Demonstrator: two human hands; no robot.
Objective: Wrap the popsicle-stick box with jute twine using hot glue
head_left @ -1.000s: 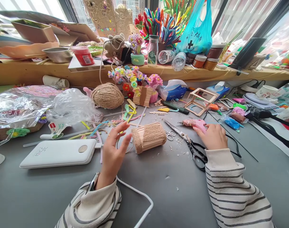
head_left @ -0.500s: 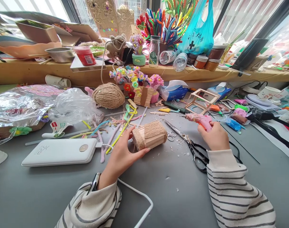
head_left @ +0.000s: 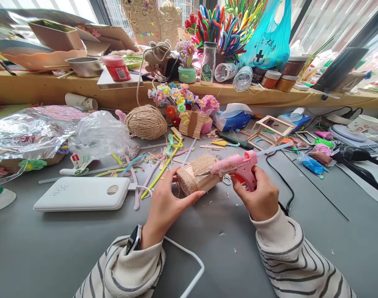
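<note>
A small wooden-stick cylinder partly wound with jute twine [head_left: 189, 182] lies on its side, gripped at its left end by my left hand [head_left: 168, 203]. In my right hand [head_left: 260, 196] is a pink hot glue gun [head_left: 238, 165], its nozzle pointing left over the upper side of the cylinder. Whether the nozzle touches the twine I cannot tell. A clear glue stick [head_left: 274, 149] sticks out of the gun's back. Behind the gun, small scissors [head_left: 227, 180] are mostly hidden.
A white power bank [head_left: 83, 194] with a white cable lies left. Beyond are a ball of jute twine [head_left: 145, 121], a wooden stick frame [head_left: 271, 130] and a tissue pack [head_left: 234, 118]. Several pipe cleaners and scraps are scattered between. A black cord [head_left: 288, 186] runs at the right.
My right hand has lifted the glue gun and brought it left to the twine-wound cylinder. My left hand keeps its hold. The view has shifted slightly.
</note>
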